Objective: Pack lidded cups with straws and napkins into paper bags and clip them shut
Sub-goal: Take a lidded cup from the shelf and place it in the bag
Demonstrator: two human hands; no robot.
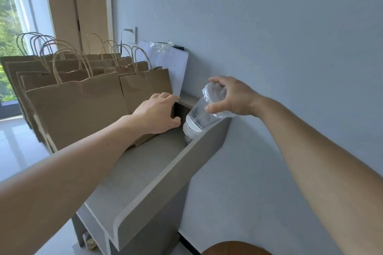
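Observation:
A clear plastic lidded cup (200,118) leans tilted against the raised back rim of the grey table (132,172). My right hand (232,97) grips the cup's lidded top from above. Several brown paper bags with twisted handles stand in rows on the left; the nearest big one (76,112) and a smaller one (145,87) each carry a clip at the top edge. My left hand (157,112) rests against the smaller bag's lower right side with its fingers loosely extended. No straws or napkins are visible.
A white sheet with a plastic wrapper (165,58) leans on the wall behind the bags, under a wall socket (132,35). The wall (269,27) runs close along the table's right side. A window lies at far left, a brown round object (234,248) at the bottom.

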